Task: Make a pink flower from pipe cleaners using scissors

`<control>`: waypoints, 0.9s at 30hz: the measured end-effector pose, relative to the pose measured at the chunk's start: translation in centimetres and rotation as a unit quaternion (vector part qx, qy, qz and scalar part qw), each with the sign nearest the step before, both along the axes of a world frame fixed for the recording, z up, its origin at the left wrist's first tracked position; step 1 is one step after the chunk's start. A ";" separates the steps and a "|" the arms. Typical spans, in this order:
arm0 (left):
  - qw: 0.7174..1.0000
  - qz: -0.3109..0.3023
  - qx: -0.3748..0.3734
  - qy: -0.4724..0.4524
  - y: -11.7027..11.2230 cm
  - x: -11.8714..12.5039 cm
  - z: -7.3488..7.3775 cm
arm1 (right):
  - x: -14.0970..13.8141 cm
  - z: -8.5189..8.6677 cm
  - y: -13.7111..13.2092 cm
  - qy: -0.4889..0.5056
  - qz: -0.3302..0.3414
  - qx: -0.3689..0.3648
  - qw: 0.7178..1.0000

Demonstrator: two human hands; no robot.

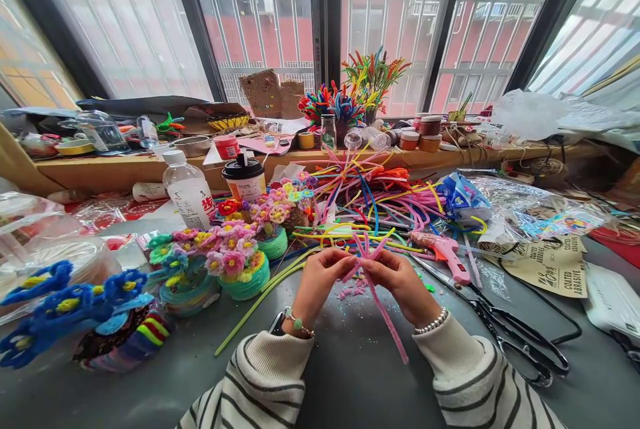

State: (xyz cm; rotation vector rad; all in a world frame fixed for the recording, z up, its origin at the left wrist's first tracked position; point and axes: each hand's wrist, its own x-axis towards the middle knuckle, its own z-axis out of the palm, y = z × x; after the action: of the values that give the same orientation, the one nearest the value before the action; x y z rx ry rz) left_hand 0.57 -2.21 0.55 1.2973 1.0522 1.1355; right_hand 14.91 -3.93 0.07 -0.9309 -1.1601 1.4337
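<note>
My left hand (320,280) and my right hand (400,282) meet above the grey table (350,362), both pinched on a bundle of pink pipe cleaners (364,257). Short pink ends fan upward from my fingers. One long pink stem (387,322) trails down toward me from the right hand. Both wrists wear bead bracelets and striped sleeves. Tiny pink clippings (353,292) lie on the table under my hands.
Pipe-cleaner flower pots (240,262) and blue flowers (65,302) sit at left. Behind my hands lies a heap of loose coloured pipe cleaners (380,199). A pink glue gun (447,252), black scissors (510,329) and sandpaper sheets (550,265) lie at right. A bottle (187,192) and cup (245,179) stand behind.
</note>
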 end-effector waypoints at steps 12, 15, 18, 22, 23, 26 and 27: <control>0.996 0.045 -0.028 -0.068 0.1 0.2 -0.2 | -0.5 -0.6 0.3 0.062 -0.047 -0.044 0.996; 0.992 0.076 -0.017 -0.100 0.1 -0.1 0.1 | 0.0 -0.5 0.3 0.036 -0.012 -0.045 0.998; 0.993 0.042 -0.016 -0.109 0.0 -0.1 0.1 | 0.1 -0.5 0.2 0.004 0.046 -0.046 0.998; 0.992 -0.002 -0.044 -0.122 -0.2 0.0 0.2 | -0.2 -0.6 0.1 -0.003 0.073 -0.028 0.997; 0.989 -0.002 -0.055 -0.134 -0.2 0.0 0.2 | -0.3 -0.7 0.1 0.006 0.062 -0.025 0.998; 0.979 -0.001 -0.092 -0.182 -0.2 0.0 0.1 | -0.6 -0.6 0.1 0.048 0.007 -0.031 0.998; 0.974 0.000 -0.100 -0.201 -0.1 0.0 0.0 | -0.7 -0.6 0.1 0.064 -0.009 -0.037 0.997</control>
State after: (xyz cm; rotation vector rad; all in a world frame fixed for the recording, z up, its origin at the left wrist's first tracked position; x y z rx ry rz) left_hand 0.56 -2.32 0.53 0.8616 0.8384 1.1964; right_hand 14.21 -3.84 -0.51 -0.8845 -1.0080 1.5076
